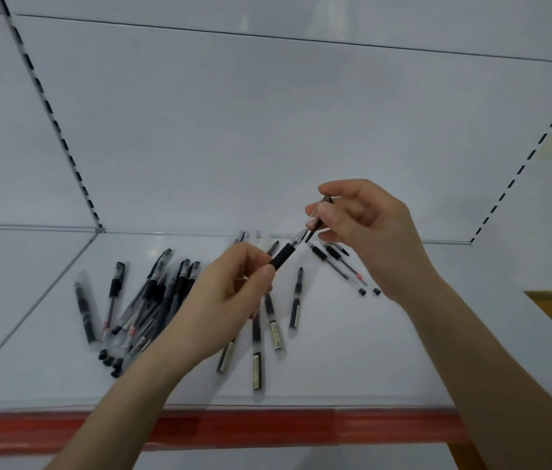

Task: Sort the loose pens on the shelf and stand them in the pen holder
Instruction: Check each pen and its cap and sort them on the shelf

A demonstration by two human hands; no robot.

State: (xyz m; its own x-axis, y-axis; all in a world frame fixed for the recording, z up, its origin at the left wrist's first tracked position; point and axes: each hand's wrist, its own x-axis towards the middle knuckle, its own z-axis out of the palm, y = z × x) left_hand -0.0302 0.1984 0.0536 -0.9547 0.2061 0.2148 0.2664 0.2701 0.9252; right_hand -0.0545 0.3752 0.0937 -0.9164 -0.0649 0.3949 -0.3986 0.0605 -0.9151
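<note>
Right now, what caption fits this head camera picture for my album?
A left hand and right hand pinch one pen above a white shelf scattered with loose pens.

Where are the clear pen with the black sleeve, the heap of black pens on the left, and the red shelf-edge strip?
clear plastic pen with black rubber sleeve (284, 258): head view, on the sleeve.
heap of black plastic pens (162, 293): head view, heap's middle.
red shelf-edge strip (301, 427): head view, mid-length.

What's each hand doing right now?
Left hand: pinching pen by its black grip.
Right hand: pinching a clear pen piece; cap or barrel, cannot tell.
</note>
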